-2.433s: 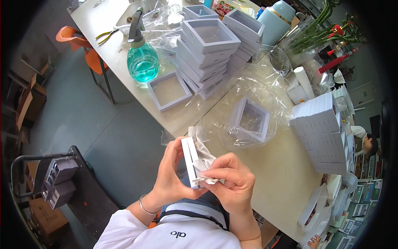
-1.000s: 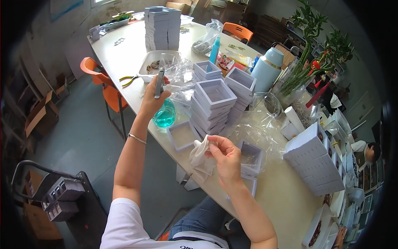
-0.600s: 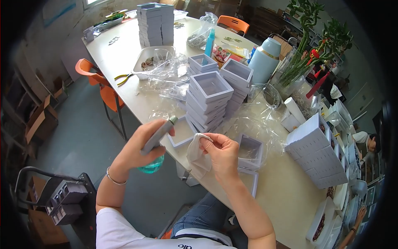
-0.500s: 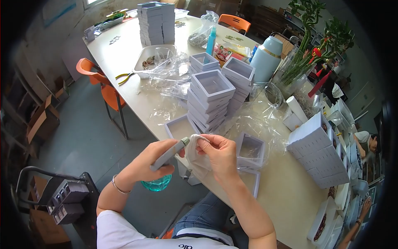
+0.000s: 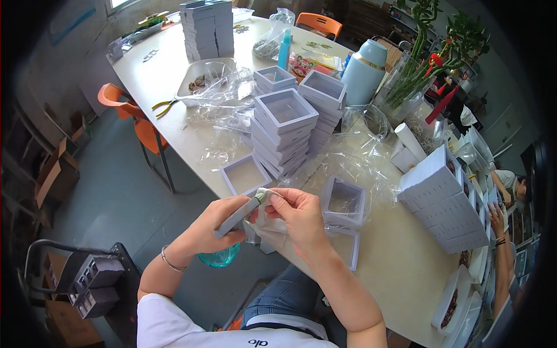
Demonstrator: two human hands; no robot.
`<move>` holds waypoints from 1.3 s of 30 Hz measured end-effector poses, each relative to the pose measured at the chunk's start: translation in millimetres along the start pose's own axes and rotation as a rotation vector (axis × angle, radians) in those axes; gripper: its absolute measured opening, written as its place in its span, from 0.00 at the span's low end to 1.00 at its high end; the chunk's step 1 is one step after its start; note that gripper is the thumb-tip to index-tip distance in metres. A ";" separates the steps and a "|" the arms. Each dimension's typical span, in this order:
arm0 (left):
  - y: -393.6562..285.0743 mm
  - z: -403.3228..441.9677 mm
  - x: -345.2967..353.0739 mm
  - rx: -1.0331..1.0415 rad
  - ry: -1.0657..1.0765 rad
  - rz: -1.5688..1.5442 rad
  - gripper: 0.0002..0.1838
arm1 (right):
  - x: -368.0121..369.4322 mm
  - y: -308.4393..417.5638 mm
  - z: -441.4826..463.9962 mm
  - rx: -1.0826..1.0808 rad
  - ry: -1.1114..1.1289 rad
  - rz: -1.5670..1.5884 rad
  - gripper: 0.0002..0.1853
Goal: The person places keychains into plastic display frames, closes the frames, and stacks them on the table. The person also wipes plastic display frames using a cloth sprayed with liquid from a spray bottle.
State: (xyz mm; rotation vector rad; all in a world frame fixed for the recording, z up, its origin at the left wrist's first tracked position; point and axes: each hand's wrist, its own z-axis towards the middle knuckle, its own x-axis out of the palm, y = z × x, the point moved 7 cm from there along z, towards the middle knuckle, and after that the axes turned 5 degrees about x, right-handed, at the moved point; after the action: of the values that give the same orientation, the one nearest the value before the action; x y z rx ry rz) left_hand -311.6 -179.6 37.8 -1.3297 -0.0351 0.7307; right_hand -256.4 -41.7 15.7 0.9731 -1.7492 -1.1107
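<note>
My left hand (image 5: 223, 221) is wrapped round the grey head of a spray bottle (image 5: 219, 255) with green liquid in it. Its nozzle touches or nearly touches a white cloth (image 5: 270, 221), which my right hand (image 5: 296, 211) pinches between thumb and fingers. Just beyond my hands lies a single square frame (image 5: 245, 175) on the table. Behind it rises a stack of pale frames (image 5: 283, 124). To the right of my right hand, one frame (image 5: 345, 200) lies among clear plastic film, and another frame (image 5: 346, 246) lies nearer the table's edge, partly behind my forearm.
A white table (image 5: 400, 278) carries yellow-handled pliers (image 5: 164, 108), a white tray (image 5: 184, 87), a light blue flask (image 5: 364, 72) and a block of stacked frames (image 5: 444, 203). At the right, a co-worker's arm (image 5: 502, 255) reaches in. An orange chair (image 5: 149, 136) stands left.
My left hand has taken the spray bottle from the table and brought it to the cloth. The white frame held earlier is out of my hands. The co-worker's arm has reached further up at the right.
</note>
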 end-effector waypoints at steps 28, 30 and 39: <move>95.2 67.5 -173.9 0.032 -0.770 0.258 0.18 | -23.8 -13.5 -5.1 0.068 0.001 0.197 0.10; 98.9 62.7 -169.0 -0.328 -0.752 0.454 0.18 | -30.4 1.9 -4.8 0.044 -0.028 0.162 0.10; 5.7 -29.1 67.3 0.427 -0.392 0.287 0.22 | -54.2 22.1 2.1 0.007 -0.012 0.118 0.10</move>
State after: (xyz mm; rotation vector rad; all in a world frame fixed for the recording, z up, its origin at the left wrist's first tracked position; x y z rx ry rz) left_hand -249.5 -170.8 -0.5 -0.7777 -0.0003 1.1647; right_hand -242.8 14.8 23.2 0.8581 -1.7971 -1.0377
